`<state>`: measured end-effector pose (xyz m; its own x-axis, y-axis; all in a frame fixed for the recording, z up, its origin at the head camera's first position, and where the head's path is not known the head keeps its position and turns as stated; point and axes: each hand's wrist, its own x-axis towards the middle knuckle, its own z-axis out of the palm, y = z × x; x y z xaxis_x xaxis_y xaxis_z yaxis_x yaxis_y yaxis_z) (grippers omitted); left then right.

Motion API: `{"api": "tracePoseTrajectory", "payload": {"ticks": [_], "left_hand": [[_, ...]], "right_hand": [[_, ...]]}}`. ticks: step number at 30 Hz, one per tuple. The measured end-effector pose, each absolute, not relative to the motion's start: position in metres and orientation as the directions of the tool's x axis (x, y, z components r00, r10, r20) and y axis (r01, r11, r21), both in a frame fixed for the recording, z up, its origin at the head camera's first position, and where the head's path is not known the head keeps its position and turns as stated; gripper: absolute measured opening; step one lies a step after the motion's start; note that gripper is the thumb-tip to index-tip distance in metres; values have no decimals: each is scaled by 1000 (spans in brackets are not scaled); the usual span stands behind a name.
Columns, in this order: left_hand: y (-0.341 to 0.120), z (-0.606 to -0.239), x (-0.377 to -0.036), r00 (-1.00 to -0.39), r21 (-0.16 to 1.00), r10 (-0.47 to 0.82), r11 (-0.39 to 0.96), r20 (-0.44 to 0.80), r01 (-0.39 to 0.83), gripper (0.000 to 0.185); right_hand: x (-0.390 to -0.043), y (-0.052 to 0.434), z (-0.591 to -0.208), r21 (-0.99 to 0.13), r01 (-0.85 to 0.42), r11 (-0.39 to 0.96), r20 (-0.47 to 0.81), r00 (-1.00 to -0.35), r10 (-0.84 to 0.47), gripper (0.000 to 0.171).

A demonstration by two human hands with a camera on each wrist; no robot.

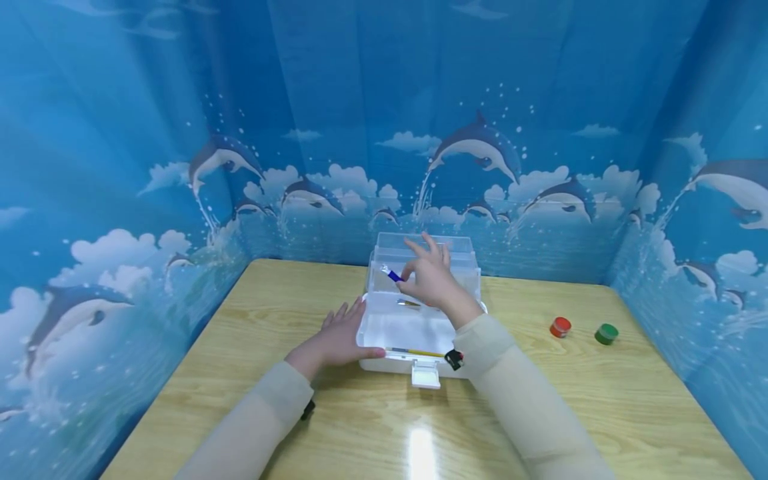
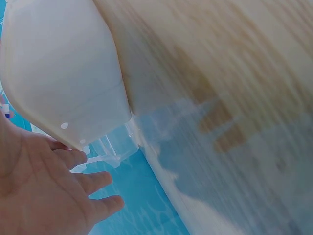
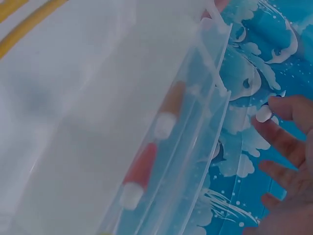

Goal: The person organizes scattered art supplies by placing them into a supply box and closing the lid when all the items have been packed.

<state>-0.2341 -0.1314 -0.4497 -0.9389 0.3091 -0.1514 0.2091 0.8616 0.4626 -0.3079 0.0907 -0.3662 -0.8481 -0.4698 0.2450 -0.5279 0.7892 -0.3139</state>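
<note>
My right hand (image 1: 429, 273) pinches a small blue paint tube (image 1: 393, 275) between thumb and finger, its other fingers spread. The tube's white cap (image 3: 264, 114) shows in the right wrist view. Below that hand is a white box (image 1: 390, 365) with a raised clear lid (image 1: 414, 241). My left hand (image 1: 342, 335) rests against the box's left side, fingers straight, thumb along the front rim. A tan tube (image 3: 173, 103) and a red tube (image 3: 142, 164), both white-capped, lie in a clear tray. Along the box's front inside lies a yellow-handled paintbrush (image 1: 414, 351).
A red paint jar (image 1: 561, 327) and a green paint jar (image 1: 607, 334) stand to the right on the wooden table (image 1: 288, 293). The box's white latch (image 1: 425, 375) hangs down at the front. A blue dolphin-print curtain (image 1: 372, 100) surrounds the table's back and sides.
</note>
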Motion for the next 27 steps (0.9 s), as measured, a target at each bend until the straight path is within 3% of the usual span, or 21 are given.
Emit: {"api": "tracePoseTrajectory", "payload": {"ticks": [14, 27], "left_hand": [[-132, -448, -232, -939, 454, 306, 866, -156, 207, 124], [-132, -447, -231, -939, 462, 311, 861, -147, 213, 123]], "right_hand": [[-316, 72, -369, -179, -525, 832, -4, -845, -535, 15], [-317, 66, -375, -111, -543, 832, -88, -829, -553, 12]]}}
